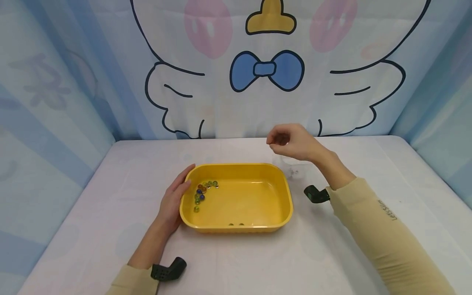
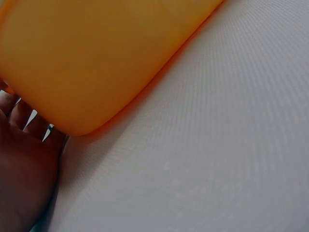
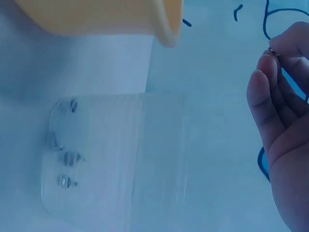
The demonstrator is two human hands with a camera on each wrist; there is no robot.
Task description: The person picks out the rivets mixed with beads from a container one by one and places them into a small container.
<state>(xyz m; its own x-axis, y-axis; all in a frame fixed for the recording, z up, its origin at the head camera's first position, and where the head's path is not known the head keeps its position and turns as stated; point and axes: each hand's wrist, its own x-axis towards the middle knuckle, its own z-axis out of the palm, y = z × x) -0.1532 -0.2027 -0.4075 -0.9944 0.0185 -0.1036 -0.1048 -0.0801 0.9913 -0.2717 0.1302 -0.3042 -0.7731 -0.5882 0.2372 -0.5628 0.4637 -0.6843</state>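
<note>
A yellow tray (image 1: 236,205) lies on the table with glass marbles (image 1: 202,191) grouped along its left side. My left hand (image 1: 174,201) holds the tray's left wall, thumb at the rim and fingers along the outside. The left wrist view shows that hand (image 2: 29,150) against the tray's wall (image 2: 87,72). My right hand (image 1: 295,141) is raised over a clear container (image 1: 295,170) behind the tray's right corner. Thumb and fingertips pinch a small shiny thing (image 3: 272,50), mostly hidden by the fingers. Several small glassy pieces (image 3: 70,158) lie inside the clear container.
Two more marbles (image 1: 236,224) show just above the tray's near rim. A patterned cloth backdrop (image 1: 265,102) rises at the table's far edge, with further cloth on both sides. The table (image 1: 236,262) has a pale cover.
</note>
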